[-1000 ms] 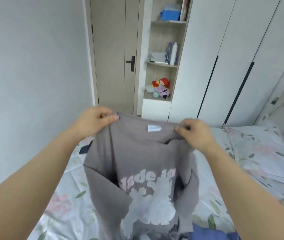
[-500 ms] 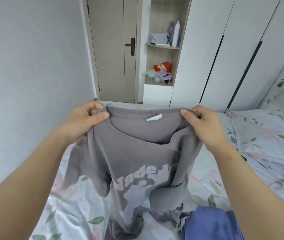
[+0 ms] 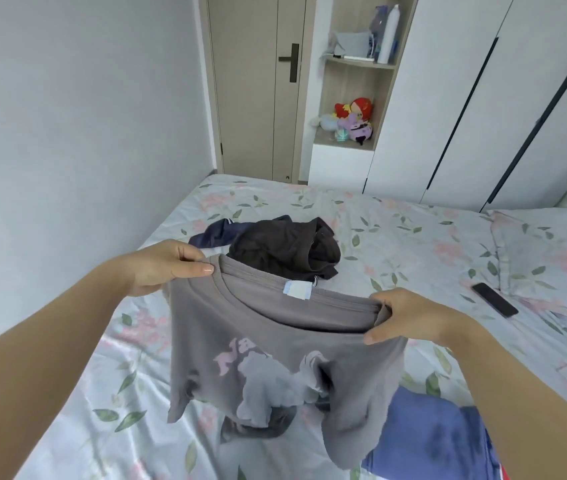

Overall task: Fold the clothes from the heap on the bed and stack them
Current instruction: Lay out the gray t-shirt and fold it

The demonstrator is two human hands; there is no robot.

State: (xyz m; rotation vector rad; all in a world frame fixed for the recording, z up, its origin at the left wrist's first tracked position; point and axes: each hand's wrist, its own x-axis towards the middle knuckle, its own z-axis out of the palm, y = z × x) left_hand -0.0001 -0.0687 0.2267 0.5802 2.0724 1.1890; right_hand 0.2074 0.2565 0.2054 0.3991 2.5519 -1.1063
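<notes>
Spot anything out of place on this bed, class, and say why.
A dark phone lies on the bed at the pillow's edge, the only thing there that is not clothing or bedding.

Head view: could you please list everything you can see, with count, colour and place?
T-shirt: one, grey with pale print, held up over the bed.
clothes heap: one, dark brown and navy, on the bed beyond the T-shirt.
garment: one, blue, on bed, lower right.
phone: one, black, on bed beside pillow.
plush toys: several, red, purple, in shelf unit.
door: one, beige, far wall.
left hand: pinches T-shirt's shoulder.
right hand: grips other shoulder.
</notes>
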